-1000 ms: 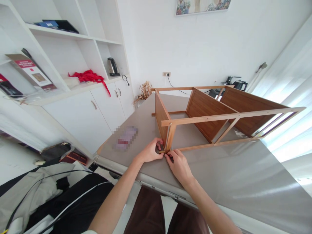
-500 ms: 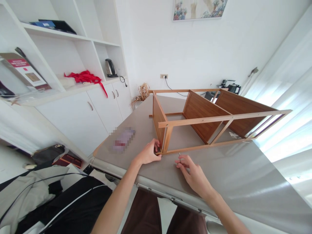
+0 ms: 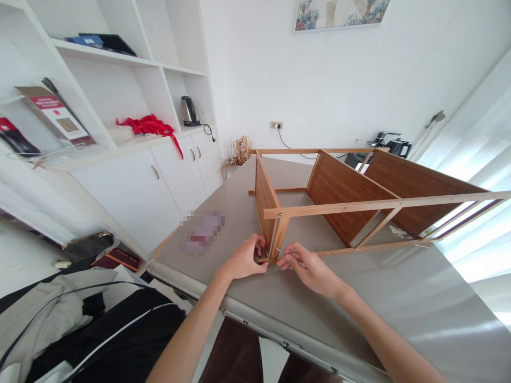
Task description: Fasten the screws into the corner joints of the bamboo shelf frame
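- White shelving unit point(image 3: 104, 55), tall along the left wall, with closed cupboard doors point(image 3: 175, 165) beneath its open compartments
- Grey tabletop point(image 3: 399, 282), reaching from the near edge towards the far wall, under everything being handled
- Brown wooden frame point(image 3: 343, 186), lying on its side on the tabletop, its end panel point(image 3: 265, 194) towards the left and two more panels further right
- Framed picture point(image 3: 339, 13) on the far wall, cut off by the upper edge of the view
- Red cloth point(image 3: 147, 125) in a lower compartment on the left, one strip hanging over the edge
- Steel and black kettle point(image 3: 189, 110), upright in the compartment just right of the cloth
- Left hand point(image 3: 247, 258), curled round the near lower corner of the end panel, thumb low and fingers behind, grasping the wood there
- Right hand point(image 3: 301, 263), just right of that corner, thumb and fingertips pinched together on a thin metal rod
- Metal rod point(image 3: 278, 250), pointing up and left beside the frame's near corner post point(image 3: 280, 231); it looks like a small key or pin, though too small to be sure, and whether it touches the post I cannot tell
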Available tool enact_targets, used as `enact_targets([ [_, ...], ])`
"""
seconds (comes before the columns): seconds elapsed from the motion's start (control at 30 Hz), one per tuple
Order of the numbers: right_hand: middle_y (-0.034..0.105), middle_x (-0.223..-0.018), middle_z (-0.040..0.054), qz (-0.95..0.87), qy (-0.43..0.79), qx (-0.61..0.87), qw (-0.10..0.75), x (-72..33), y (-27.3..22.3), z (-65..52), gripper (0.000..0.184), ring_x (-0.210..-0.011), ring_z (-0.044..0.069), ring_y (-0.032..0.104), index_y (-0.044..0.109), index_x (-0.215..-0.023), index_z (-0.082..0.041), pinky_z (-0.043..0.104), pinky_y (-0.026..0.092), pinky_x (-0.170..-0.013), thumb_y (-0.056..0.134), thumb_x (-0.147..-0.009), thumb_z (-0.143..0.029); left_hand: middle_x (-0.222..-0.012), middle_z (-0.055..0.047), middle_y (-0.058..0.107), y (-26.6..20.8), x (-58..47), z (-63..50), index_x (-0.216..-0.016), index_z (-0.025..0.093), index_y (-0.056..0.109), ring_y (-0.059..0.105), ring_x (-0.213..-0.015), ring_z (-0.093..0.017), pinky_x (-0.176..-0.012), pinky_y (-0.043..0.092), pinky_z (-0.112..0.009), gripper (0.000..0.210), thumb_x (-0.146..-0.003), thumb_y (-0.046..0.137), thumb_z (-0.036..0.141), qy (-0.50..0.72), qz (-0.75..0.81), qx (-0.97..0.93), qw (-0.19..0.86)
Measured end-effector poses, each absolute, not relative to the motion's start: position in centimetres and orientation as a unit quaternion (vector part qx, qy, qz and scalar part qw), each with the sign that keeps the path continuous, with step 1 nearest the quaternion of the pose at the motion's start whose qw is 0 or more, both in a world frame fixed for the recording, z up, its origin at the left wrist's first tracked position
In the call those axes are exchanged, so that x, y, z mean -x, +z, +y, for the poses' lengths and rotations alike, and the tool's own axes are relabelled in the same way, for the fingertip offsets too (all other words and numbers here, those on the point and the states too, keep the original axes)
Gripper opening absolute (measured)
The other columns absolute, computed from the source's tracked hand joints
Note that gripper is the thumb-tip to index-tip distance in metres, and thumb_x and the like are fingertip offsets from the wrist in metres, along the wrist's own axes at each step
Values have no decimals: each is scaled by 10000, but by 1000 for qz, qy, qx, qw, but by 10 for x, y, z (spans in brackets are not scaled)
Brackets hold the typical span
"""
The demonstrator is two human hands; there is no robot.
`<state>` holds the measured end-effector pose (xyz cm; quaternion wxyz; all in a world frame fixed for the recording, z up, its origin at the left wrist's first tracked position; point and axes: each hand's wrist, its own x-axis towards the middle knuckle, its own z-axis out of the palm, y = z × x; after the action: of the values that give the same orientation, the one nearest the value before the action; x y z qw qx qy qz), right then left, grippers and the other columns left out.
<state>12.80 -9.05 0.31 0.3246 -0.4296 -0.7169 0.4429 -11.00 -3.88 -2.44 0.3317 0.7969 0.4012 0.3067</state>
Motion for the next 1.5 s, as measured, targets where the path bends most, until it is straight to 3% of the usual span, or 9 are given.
enact_targets([
  [0.17, 715, -993, 53, -714, 471, 410, 318, -131, -3, -88, 273, -909, 154, 669, 559, -1076, -217, 320, 533, -858, 403, -1021, -434, -949, -10, 595, -25, 108, -37, -1048, 220, 478, 586, -802, -157, -791, 485, -298, 460, -662, 728, 220, 312, 397, -798, 328],
  [0.5, 592, -1013, 40, -755, 348, 435, 345, -120, -17, -100, 156, -861, 141, 590, 737, -930, -277, 256, 495, -729, 617, -914, -376, -906, -4, 596, -22, 108, -38, -1040, 223, 479, 587, -811, -167, -792, 488, -305, 461, -656, 734, 205, 306, 406, -796, 329],
  [0.77, 692, -828, -4, -766, 292, 459, 342, -118, -13, -105, 146, -718, 129, 632, 689, -923, -244, 242, 504, -685, 558, -877, -201, -939, -12, 603, -21, 108, -39, -1055, 222, 468, 588, -813, -161, -798, 490, -306, 469, -666, 731, 218, 304, 402, -798, 330],
  [1.07, 747, -976, -13, -748, 363, 461, 310, -117, -12, -106, 147, -944, 148, 702, 539, -1096, -261, 253, 534, -817, 511, -954, -284, -963, -12, 605, -23, 108, -39, -1051, 227, 475, 595, -823, -165, -808, 500, -310, 471, -658, 735, 220, 309, 410, -793, 327],
  [1.23, 713, -976, 10, -783, 284, 473, 288, -121, -16, -102, 153, -889, 177, 677, 620, -1005, -275, 302, 528, -812, 486, -990, -349, -938, -7, 603, -20, 108, -40, -1053, 225, 479, 595, -826, -171, -814, 495, -316, 466, -663, 735, 233, 305, 412, -792, 332],
  [1.5, 646, -963, 50, -836, 204, 433, 269, -122, -16, -101, 159, -913, 200, 603, 647, -966, -264, 347, 516, -825, 489, -982, -261, -886, -2, 605, -20, 108, -41, -1066, 224, 493, 598, -823, -171, -803, 495, -303, 470, -665, 738, 226, 304, 412, -789, 339],
])
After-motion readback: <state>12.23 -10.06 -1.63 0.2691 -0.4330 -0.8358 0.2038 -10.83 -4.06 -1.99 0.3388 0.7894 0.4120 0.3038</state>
